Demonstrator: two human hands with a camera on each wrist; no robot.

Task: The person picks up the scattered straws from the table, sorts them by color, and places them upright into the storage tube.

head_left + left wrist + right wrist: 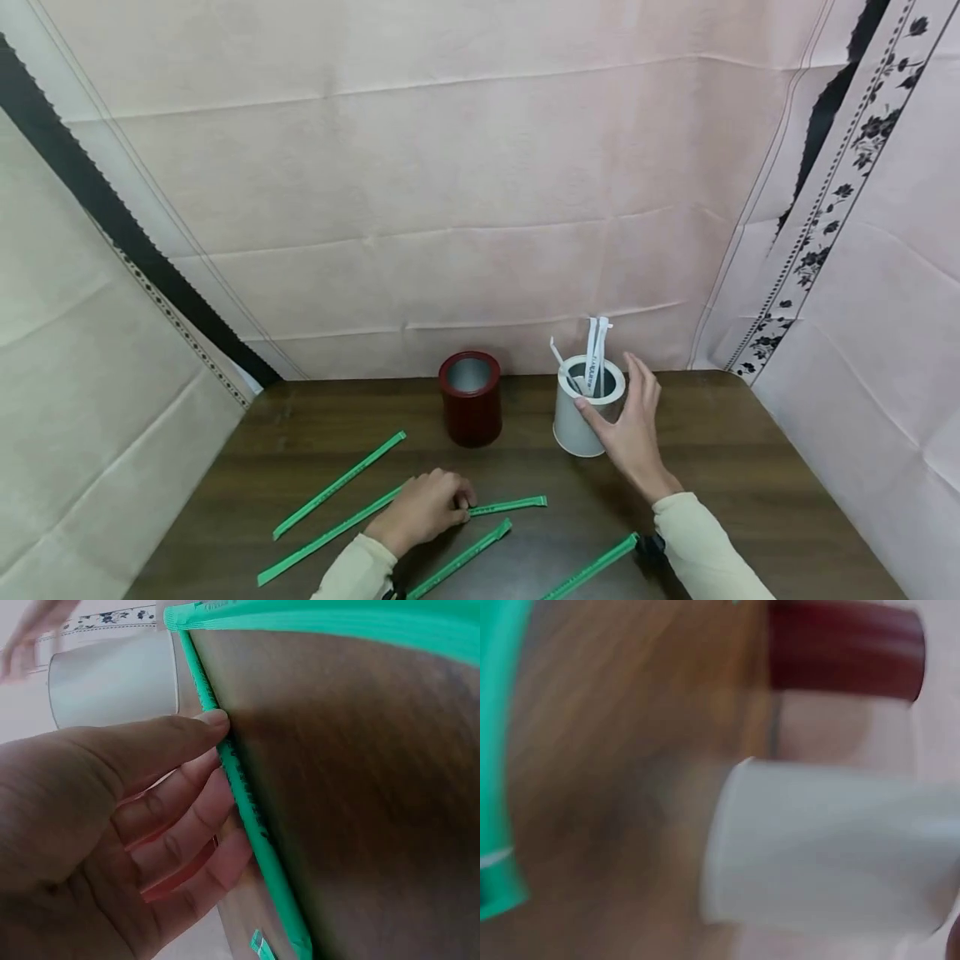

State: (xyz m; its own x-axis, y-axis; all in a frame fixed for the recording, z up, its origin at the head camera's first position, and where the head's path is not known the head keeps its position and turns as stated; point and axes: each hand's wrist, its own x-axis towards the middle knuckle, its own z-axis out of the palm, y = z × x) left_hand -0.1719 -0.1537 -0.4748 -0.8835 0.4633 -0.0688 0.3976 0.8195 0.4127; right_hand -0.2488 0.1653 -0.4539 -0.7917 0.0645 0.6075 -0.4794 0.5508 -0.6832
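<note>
In the head view my left hand [426, 510] is low over the table, thumb and fingers pinching a slim green stick packet [508, 506] with sealed ends. The left wrist view shows the thumb on one side of that printed packet [244, 787] and fingertips on the other. My right hand [633, 425] is at the top of a white cup [576, 423], thumb and fingers spread apart around its rim. Several slim white sticks [592, 358] stand in this cup, one leaning left. The right wrist view shows the cup's side [825, 847], blurred, with the hand mostly hidden.
A dark red cup [471, 408] stands left of the white one. More green packets lie on the brown table [570, 533]: one at far left [337, 485], one partly behind my left hand [322, 542], one in front [461, 557] and one by my right sleeve [592, 568]. Pale cloth [450, 192] hangs behind.
</note>
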